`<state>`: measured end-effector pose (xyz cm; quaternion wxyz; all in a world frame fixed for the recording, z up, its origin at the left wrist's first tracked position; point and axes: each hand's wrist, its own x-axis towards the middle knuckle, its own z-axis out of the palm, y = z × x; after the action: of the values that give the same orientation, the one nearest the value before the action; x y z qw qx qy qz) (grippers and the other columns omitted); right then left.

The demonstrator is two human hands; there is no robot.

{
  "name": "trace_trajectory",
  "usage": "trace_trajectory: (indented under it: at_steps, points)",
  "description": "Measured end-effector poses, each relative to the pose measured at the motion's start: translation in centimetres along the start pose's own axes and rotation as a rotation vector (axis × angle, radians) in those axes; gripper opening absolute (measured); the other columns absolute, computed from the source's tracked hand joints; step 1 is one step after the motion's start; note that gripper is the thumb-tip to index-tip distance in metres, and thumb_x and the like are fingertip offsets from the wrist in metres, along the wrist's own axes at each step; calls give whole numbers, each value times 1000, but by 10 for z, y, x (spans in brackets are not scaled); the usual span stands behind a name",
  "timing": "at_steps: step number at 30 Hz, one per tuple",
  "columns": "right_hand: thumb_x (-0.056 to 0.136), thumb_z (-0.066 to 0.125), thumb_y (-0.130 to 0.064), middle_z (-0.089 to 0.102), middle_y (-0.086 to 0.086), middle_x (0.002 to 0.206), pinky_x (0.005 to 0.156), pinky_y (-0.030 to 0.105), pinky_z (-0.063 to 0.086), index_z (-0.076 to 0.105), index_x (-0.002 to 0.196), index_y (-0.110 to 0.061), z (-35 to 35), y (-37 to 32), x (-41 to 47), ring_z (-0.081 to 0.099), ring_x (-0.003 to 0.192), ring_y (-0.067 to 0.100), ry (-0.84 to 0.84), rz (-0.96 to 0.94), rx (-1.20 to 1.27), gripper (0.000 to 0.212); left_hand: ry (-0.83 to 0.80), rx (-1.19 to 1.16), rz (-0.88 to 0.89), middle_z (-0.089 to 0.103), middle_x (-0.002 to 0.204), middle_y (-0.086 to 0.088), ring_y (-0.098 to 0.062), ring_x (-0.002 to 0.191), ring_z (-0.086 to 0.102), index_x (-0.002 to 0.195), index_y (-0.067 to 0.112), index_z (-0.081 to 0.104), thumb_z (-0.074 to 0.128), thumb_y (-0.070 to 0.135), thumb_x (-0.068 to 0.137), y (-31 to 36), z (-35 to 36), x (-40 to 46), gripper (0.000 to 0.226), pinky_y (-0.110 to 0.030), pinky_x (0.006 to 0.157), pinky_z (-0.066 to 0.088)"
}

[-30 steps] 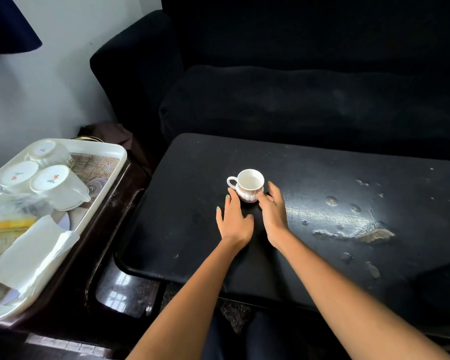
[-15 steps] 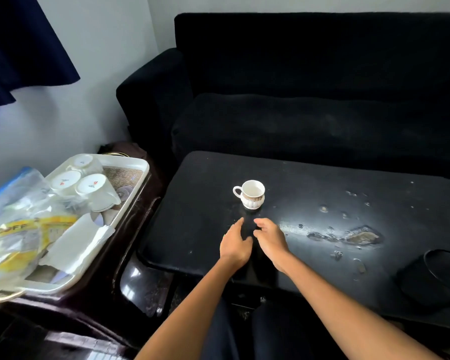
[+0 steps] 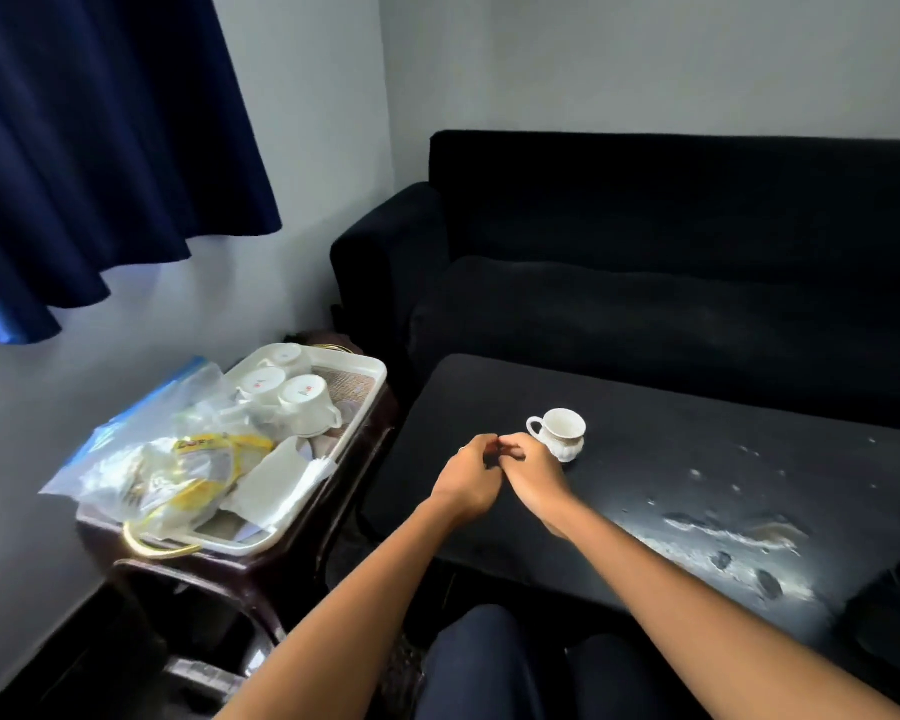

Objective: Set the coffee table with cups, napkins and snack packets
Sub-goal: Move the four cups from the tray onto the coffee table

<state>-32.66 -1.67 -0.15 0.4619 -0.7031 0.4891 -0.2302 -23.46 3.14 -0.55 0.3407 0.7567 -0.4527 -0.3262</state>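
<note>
Standing upright at frame centre: one white cup (image 3: pixel 560 433) on dark coffee table (image 3: pixel 645 459), handle toward frame left. Left hand (image 3: pixel 467 479) and right hand (image 3: pixel 533 472) hover just below-left of cup, fingertips meeting, loosely curled, holding nothing visible. Tray (image 3: pixel 370 374) at left centre carries three inverted cups (image 3: pixel 281 387), white napkins (image 3: pixel 271 485), snack packets in clear bag (image 3: pixel 178 459). Judged progress: one cup placed; remaining cups, napkins, packets not yet on table.

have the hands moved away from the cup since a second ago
Yes. The hands were touching the cup on the table; now they have drawn back toward the person, fingers curled together, empty, at the cup's near left.
</note>
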Motion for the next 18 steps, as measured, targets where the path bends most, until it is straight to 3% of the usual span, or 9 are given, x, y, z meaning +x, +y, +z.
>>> trace_trajectory:
  at_steps: [8,12,18]
  points:
    - [92,46,-11,65,1,115,77,22,38,58,121,-18,29,-62,13,56,97,13,-31,-137,-65,32,138,49,96,54,136,-2,-18,122,52,142,17,38,44,10,90,-3,-68,0,53,-21,92,37]
    - [94,44,-11,62,3,120,79,23,39,54,127,-18,52,-88,25,57,106,16,-57,-188,-80,35,207,32,113,52,138,-2,-18,125,51,143,16,38,45,9,91,-11,-100,4,52,-28,103,39]
    - [94,42,-8,59,7,124,91,32,44,51,129,-16,93,-124,48,56,113,23,-111,-262,-125,37,308,48,99,52,138,-2,-19,126,50,140,18,40,48,17,93,-32,-147,20,48,-33,104,40]
